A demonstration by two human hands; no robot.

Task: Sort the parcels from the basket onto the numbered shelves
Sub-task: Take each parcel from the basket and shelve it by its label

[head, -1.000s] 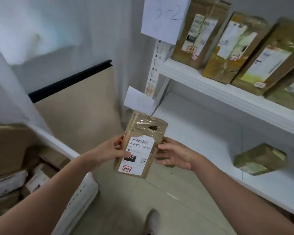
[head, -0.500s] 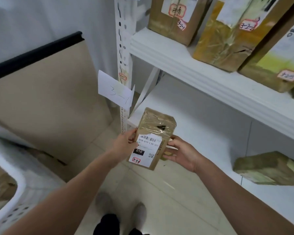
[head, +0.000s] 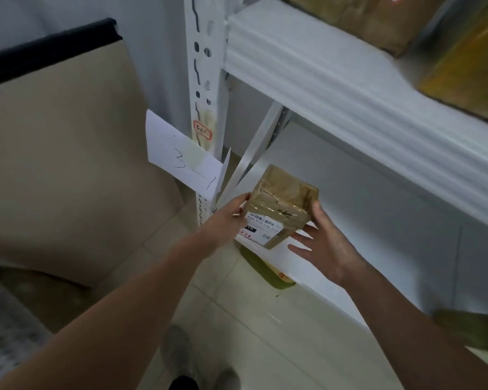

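Soft, even, rather dim light with a cool cast is spread over the scene; no lamp is seen. A faint sheen is caught on the tape of the parcel (head: pixel 283 198). Soft shade is cast beneath the upper shelf (head: pixel 350 88). Heavy blur is seen on the boxes (head: pixel 462 52) at the top right corner and on the basket (head: pixel 9 333) at the lower left. Straight lines are bowed near the edges.

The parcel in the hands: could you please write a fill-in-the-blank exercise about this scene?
The paper sign taped to the post reads 3-____.
The left hand grips the parcel on its ____ side.
The printed label on the parcel is ____ in colour.
Missing words: 1; left; white.
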